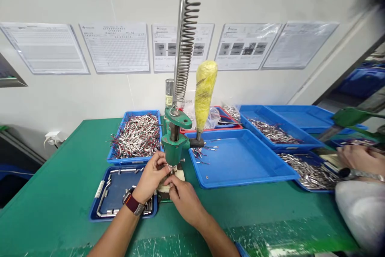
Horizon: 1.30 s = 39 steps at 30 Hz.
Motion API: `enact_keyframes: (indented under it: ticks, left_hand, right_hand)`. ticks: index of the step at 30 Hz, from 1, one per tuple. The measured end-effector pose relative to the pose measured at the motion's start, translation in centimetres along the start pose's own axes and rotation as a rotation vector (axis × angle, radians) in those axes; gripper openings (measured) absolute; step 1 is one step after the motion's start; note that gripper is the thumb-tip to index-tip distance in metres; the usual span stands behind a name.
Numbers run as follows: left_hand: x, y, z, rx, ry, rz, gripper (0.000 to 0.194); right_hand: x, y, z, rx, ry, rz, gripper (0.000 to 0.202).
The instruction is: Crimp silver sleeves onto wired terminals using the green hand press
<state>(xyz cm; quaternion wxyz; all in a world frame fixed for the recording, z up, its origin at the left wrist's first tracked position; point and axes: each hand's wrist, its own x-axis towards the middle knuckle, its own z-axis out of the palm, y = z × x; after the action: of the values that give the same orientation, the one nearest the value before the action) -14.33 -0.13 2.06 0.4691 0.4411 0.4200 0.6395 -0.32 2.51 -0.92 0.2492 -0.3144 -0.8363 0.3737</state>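
A green hand press [174, 144] stands in front of me, with a tall spring above it and a lever handle wrapped in yellow film [205, 92]. Just under its ram, my left hand [153, 175] is closed with thumb and fingers pinched at the tooling. My right hand [183, 199] meets it from the other side, its fingertips also pinched together. Whatever small part lies between the fingers is too small and hidden to make out. A pale block [179, 175] sits on the press base beneath the hands.
At left stand a blue tray of wired parts [135, 136] and a dark blue tray with metal cylinders [112, 189]. A large blue tray [240, 160] holding some wired parts lies right of the press. Farther right are more trays and a co-worker's hand [361, 158] beside another press.
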Motion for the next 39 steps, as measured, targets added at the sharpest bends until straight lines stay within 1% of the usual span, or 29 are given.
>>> enact_keyframes:
  ticks: [5, 8, 10, 11, 12, 13, 14, 16, 17, 18, 19, 20, 21, 22, 23, 24, 25, 26, 28, 29, 30, 32, 34, 35, 36, 37, 39]
  left_hand:
    - [0.0, 0.1, -0.1, 0.114, 0.041, 0.075, 0.027]
    - [0.1, 0.6, -0.5, 0.207, -0.011, 0.098, 0.025]
    - [0.2, 0.9, -0.8, 0.250, -0.057, 0.104, 0.024]
    - [0.2, 1.0, -0.9, 0.264, -0.068, 0.105, 0.023]
    - [0.2, 1.1, -1.0, 0.273, -0.069, 0.105, 0.022]
    - [0.2, 1.1, -1.0, 0.275, -0.062, 0.105, 0.021]
    - [0.1, 1.0, -1.0, 0.271, -0.053, 0.100, 0.022]
    - [-0.2, 0.7, -0.9, 0.262, -0.037, 0.089, 0.032]
    - [-0.4, 0.5, -0.9, 0.271, -0.034, 0.088, 0.038]
    - [-0.5, 0.4, -0.9, 0.294, -0.033, 0.090, 0.043]
    - [-0.6, 0.3, -0.8, 0.329, -0.032, 0.096, 0.046]
    - [-0.7, 0.3, -0.8, 0.367, -0.030, 0.101, 0.044]
    - [-0.8, 0.3, -0.8, 0.400, -0.026, 0.104, 0.041]
    - [-0.9, 0.3, -0.8, 0.423, -0.021, 0.101, 0.039]
    - [-0.9, 0.4, -0.8, 0.435, -0.014, 0.099, 0.037]
    - [-0.9, 0.4, -0.9, 0.442, -0.009, 0.097, 0.036]
    - [-0.9, 0.5, -0.9, 0.448, -0.009, 0.097, 0.035]
    - [-0.9, 0.6, -0.9, 0.455, -0.012, 0.098, 0.034]
    - [-0.9, 0.8, -0.9, 0.477, -0.020, 0.104, 0.031]
    - [-0.9, 0.8, -1.0, 0.492, -0.023, 0.104, 0.030]
    - [-0.9, 0.9, -1.0, 0.507, -0.021, 0.103, 0.029]
    - [-1.0, 0.8, -1.0, 0.520, -0.013, 0.096, 0.028]
    - [-1.0, 0.5, -1.2, 0.502, -0.010, 0.084, 0.030]
    - [-1.0, 0.3, -1.3, 0.486, -0.008, 0.078, 0.031]
    - [-1.0, 0.1, -1.4, 0.465, -0.008, 0.069, 0.032]
    - [-1.0, -0.1, -1.5, 0.444, -0.004, 0.059, 0.033]
    - [-0.9, -0.4, -1.7, 0.408, 0.010, 0.046, 0.032]
  right_hand:
    - [-0.2, -0.4, -0.2, -0.028, -0.049, -0.018, 0.026]
    - [-0.5, -0.4, 0.0, -0.032, -0.082, -0.031, 0.024]
    - [-1.0, -0.2, 0.0, 0.041, -0.109, -0.026, 0.024]
    - [-1.2, 0.0, -0.3, 0.105, -0.116, -0.018, 0.024]
    - [-1.4, 0.0, -0.9, 0.179, -0.092, -0.008, 0.025]
    - [-1.3, -0.1, -2.0, 0.248, -0.020, 0.003, 0.025]
    - [-0.9, -0.5, -3.5, 0.302, 0.114, 0.005, 0.024]
    - [1.1, -2.4, -7.9, 0.351, 0.518, -0.044, 0.021]
    - [2.8, -4.0, -10.4, 0.357, 0.731, -0.106, 0.019]
    - [4.8, -5.8, -13.0, 0.375, 0.870, -0.205, 0.019]
    - [7.0, -7.7, -15.5, 0.427, 0.877, -0.308, 0.024]
    - [9.1, -9.6, -17.6, 0.510, 0.764, -0.373, 0.029]
    - [11.0, -11.3, -19.3, 0.623, 0.582, -0.390, 0.030]
    - [12.3, -12.7, -20.5, 0.724, 0.418, -0.376, 0.032]
    - [13.0, -13.8, -21.1, 0.804, 0.305, -0.369, 0.033]
    - [12.8, -14.5, -21.2, 0.849, 0.248, -0.393, 0.033]
    - [12.0, -15.0, -20.8, 0.859, 0.248, -0.452, 0.032]
    - [10.5, -15.3, -20.2, 0.841, 0.283, -0.538, 0.030]
    - [6.9, -15.7, -18.7, 0.773, 0.373, -0.716, 0.028]
    - [5.3, -15.8, -18.1, 0.754, 0.404, -0.757, 0.027]
    - [4.0, -15.9, -17.6, 0.751, 0.420, -0.767, 0.027]
    - [3.0, -16.0, -17.4, 0.766, 0.424, -0.763, 0.029]
    - [3.8, -15.0, -17.5, 0.770, 0.412, -0.755, 0.034]
    - [4.7, -13.9, -17.6, 0.748, 0.420, -0.733, 0.037]
    - [5.7, -12.2, -17.7, 0.695, 0.433, -0.685, 0.040]
    - [6.7, -10.0, -17.7, 0.602, 0.445, -0.605, 0.044]
    - [8.1, -4.3, -17.8, 0.280, 0.411, -0.365, 0.044]
